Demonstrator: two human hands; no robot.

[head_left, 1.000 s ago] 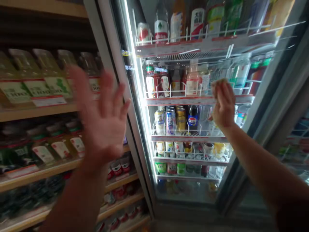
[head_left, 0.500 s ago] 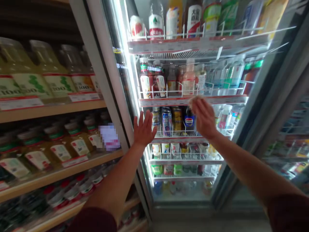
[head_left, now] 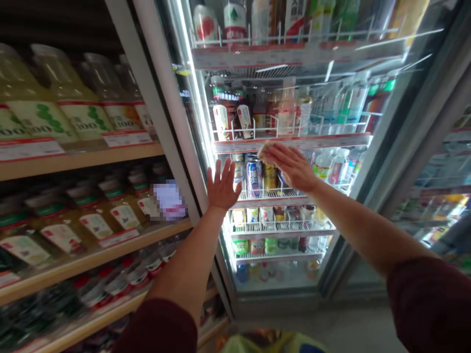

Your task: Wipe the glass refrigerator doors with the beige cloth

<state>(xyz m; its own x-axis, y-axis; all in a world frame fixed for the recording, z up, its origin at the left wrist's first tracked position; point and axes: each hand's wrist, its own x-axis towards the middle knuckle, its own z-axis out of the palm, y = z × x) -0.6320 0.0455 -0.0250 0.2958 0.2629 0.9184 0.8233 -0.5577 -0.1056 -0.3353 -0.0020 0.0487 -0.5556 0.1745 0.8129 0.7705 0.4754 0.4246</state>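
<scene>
My left hand (head_left: 222,189) has its fingers spread flat, level with the left side of the glass door (head_left: 253,291) of a lit drinks fridge. It holds nothing. My right hand (head_left: 294,167) is pressed flat toward the same glass, fingers together and pointing left. Under its fingertips is a pale cloth (head_left: 265,150), mostly covered by the hand. Behind the glass, near both hands, stand a blue can (head_left: 253,177) and a gold can (head_left: 270,179) on a wire shelf.
Left of the fridge, wooden shelves (head_left: 81,159) hold several juice bottles (head_left: 55,113). A dark door frame (head_left: 382,162) runs down the right side. Something yellow-green (head_left: 257,343) shows low at the bottom edge. Grey floor (head_left: 353,323) lies below the fridge.
My right hand has moved left across the glass with the cloth, closer to my left hand. My left hand stays at about the same spot; the view has shifted slightly.
</scene>
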